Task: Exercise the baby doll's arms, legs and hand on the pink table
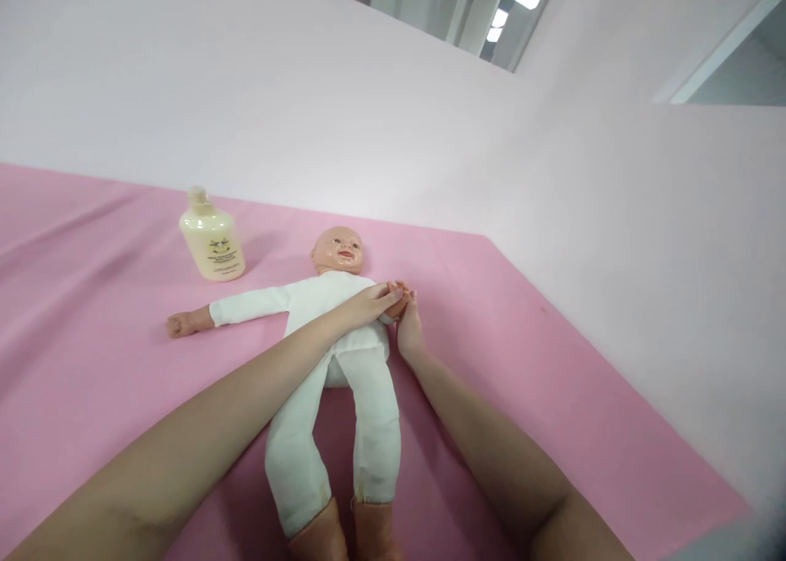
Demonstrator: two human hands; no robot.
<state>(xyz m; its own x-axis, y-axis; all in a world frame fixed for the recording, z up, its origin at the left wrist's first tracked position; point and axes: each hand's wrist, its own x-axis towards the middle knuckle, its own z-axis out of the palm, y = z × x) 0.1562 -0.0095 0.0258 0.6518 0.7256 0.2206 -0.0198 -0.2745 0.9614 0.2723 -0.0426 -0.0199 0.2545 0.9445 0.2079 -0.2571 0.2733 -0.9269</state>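
Right now both hands meet at the far side of a baby doll (335, 332) that lies on its back on a pink cloth (92, 315), head away from the camera and legs toward it. The left hand (367, 304) reaches across the doll's chest, its fingers closed around the doll's small hand at the end of the arm that lies on the right of the picture. The right hand (409, 328) comes up from below and touches the same spot with its fingertips pinched in; how firmly it grips cannot be told, since the left fingers cover the contact. The doll wears a white suit and brown boots, and its other arm is stretched out flat to the left. A cream-coloured bottle (212, 237) stands upright on the cloth, just beyond that outstretched arm and well apart from both hands. Behind the cloth rises a pale wall (430, 119).
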